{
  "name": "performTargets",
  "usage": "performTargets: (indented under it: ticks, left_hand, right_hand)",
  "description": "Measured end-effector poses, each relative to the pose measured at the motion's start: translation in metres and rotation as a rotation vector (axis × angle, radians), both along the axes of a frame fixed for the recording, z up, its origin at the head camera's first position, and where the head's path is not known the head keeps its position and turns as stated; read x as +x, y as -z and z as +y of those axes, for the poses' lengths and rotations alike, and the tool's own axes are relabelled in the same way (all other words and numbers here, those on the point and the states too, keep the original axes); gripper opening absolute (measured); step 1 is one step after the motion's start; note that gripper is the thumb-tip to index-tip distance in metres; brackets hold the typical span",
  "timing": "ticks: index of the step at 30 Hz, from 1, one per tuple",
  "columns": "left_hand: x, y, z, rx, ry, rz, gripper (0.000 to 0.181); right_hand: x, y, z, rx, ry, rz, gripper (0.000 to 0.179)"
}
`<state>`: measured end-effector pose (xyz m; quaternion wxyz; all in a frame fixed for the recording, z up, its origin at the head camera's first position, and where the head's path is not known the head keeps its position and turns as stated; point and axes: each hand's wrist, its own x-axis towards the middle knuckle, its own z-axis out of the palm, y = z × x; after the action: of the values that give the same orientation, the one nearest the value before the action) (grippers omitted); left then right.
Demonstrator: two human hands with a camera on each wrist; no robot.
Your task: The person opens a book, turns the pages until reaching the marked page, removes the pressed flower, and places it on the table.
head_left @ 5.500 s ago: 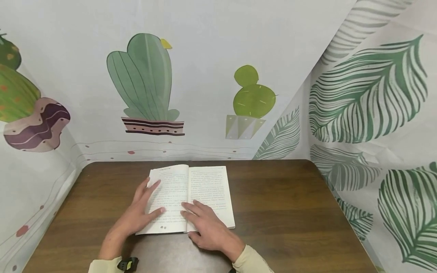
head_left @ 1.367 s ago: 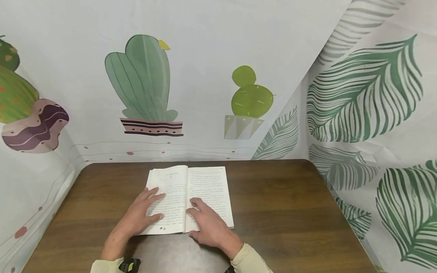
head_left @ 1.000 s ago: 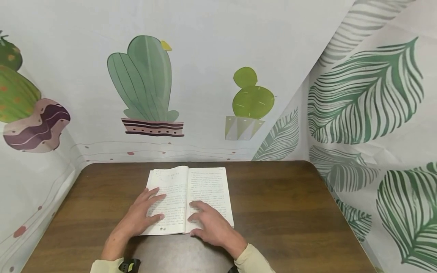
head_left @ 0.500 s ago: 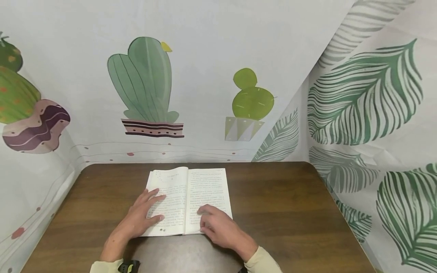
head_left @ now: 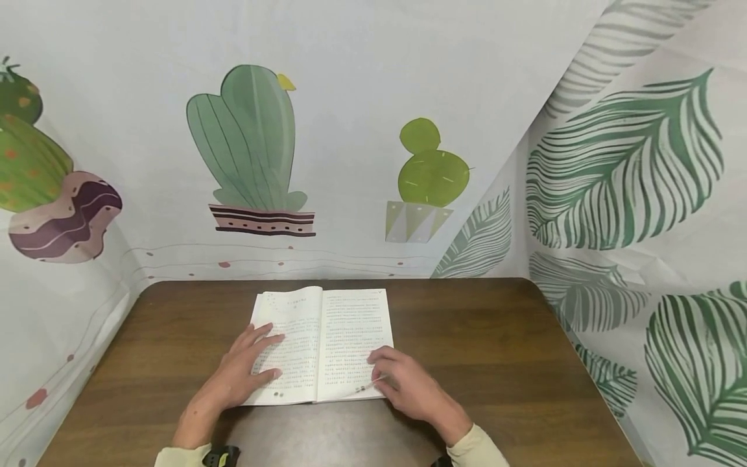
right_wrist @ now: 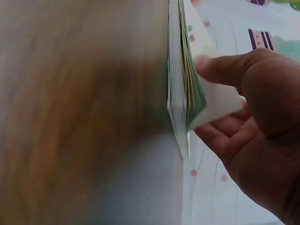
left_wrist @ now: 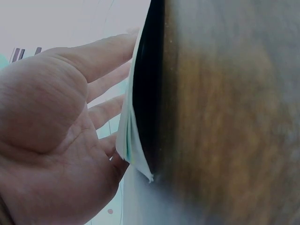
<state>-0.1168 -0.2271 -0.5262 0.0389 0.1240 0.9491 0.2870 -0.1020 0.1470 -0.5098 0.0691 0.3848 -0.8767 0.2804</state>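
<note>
- head view: an open book (head_left: pixel 325 347) lies on the wooden table (head_left: pixel 496 363), both hands at its lower half.
- left hand (head_left: pixel 236 366): fingers spread and relaxed over the outer side of the left page (head_left: pixel 297 366), gripping nothing.
- right hand (head_left: pixel 411 386): thumb and fingers pinch the lower outer corner of a leaf (right_wrist: pixel 220 96), bent up from the page block (right_wrist: pixel 177 79).
- step in hand, as judged: lifting this single leaf. check by feel that only one sheet sits between thumb and fingers.
- raise it slowly in an arc; a sideways tug could crease the thin corner.
- light pressure from the left palm should steady the book.
</note>
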Motion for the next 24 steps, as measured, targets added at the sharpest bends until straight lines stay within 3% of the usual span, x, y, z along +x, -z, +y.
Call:
performTargets:
  ticks: [3,10,13,15,18,24]
  left_hand:
    - [0.0,0.001,0.0,-0.001,0.0,-0.002,0.065]
    - [-0.001,0.002,0.0,0.001,-0.012,-0.013,0.066]
    - [0.0,0.002,0.0,0.003,-0.016,-0.02,0.066]
    - [0.0,0.001,0.001,0.001,-0.017,-0.025,0.066]
    - [0.001,0.001,0.001,0.001,-0.012,-0.024,0.066]
    - [0.001,0.001,0.001,0.034,-0.011,0.016,0.06]
  right_hand:
    - [-0.001,0.002,0.006,-0.053,0.072,-0.005,0.02]
    - [-0.005,0.006,0.008,-0.164,0.328,-0.023,0.032]
    - [-0.005,0.007,0.006,-0.206,0.371,-0.04,0.036]
    - [-0.004,0.009,0.005,-0.221,0.339,-0.051,0.034]
    - [-0.003,0.011,0.0,-0.212,0.221,-0.081,0.022]
    - [-0.001,0.01,-0.02,-0.126,-0.019,-0.145,0.053]
